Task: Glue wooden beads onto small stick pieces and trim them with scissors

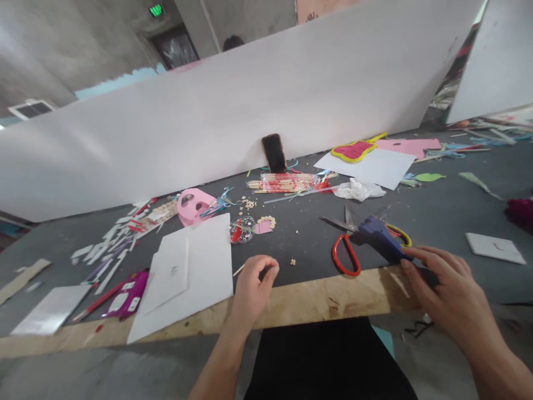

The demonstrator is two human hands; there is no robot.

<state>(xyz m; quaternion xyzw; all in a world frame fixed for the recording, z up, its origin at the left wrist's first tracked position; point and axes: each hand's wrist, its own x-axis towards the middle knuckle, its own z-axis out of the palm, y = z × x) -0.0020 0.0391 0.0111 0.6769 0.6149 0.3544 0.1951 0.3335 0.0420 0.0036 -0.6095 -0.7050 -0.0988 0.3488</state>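
Observation:
My right hand (445,283) grips the near end of a blue glue gun (378,236) with thumb and fingers, at the table's front edge. Beside the gun, partly under it, lie open scissors with a red handle (346,255); a yellow handle loop (400,234) shows behind the gun. My left hand (255,286) hovers over the wooden table edge (316,300), fingers curled and thumb against the index finger. Whatever is between them, if anything, is hidden. Just right of it sits a small cluster of pale beads (292,262). Farther back is a pink piece edged with pale beads (264,225).
White sheets (212,261) lie on the left, beside a purple packet (129,294). A phone (274,153) leans against the white partition (208,128). Bundled sticks (287,182), crumpled tissue (358,189) and a pink-yellow shape (353,150) lie behind. A white block (494,248) is right.

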